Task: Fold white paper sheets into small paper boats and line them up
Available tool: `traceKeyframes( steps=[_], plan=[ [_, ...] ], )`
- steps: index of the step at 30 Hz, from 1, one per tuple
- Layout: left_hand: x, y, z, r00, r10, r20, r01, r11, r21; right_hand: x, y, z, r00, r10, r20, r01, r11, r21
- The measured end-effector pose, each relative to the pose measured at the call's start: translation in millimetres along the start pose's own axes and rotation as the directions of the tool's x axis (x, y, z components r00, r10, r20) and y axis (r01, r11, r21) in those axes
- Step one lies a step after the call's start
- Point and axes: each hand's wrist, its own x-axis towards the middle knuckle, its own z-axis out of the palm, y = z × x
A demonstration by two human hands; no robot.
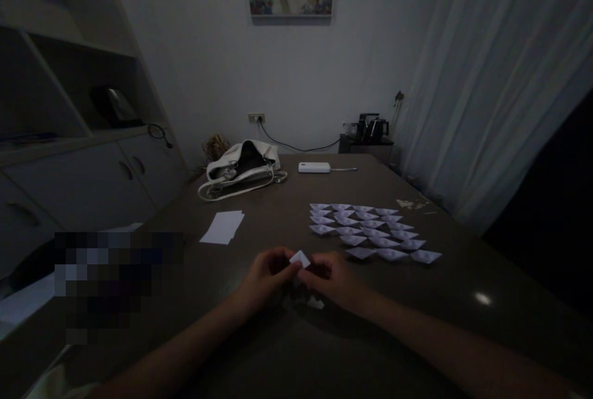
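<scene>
Dimly, left grip (266, 272) and right grip (335, 277) pinching folded paper (300, 258), lower part hidden

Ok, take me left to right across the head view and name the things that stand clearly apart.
Cabinet → white sheets → small folded paper, held by the left hand and right hand → rows of paper boats.

No legible text, labels or numbers.
</scene>
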Motion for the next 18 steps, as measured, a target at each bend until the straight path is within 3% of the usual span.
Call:
traceKeyframes(
  steps=[8, 12, 18],
  plan=[
    [-1.8, -2.6, 2.9, 0.999, 0.04, 0.003, -0.04, 0.999, 0.033, -0.6, -1.7, 0.5, 0.999, -0.045, -0.002, 0.045, 0.995, -0.086],
    [-2.8, -3.8, 4.0, 0.999, 0.034, 0.041, -0.035, 0.999, 0.029, -1.0, -4.3, -0.8, 0.999, -0.037, 0.025, 0.039, 0.998, -0.057],
    [-4.0, -1.8, 5.0, 0.998, 0.059, 0.015, -0.06, 0.996, 0.067, -1.5, -3.2, -1.4, 0.997, -0.039, 0.067, 0.044, 0.996, -0.077]
  ],
)
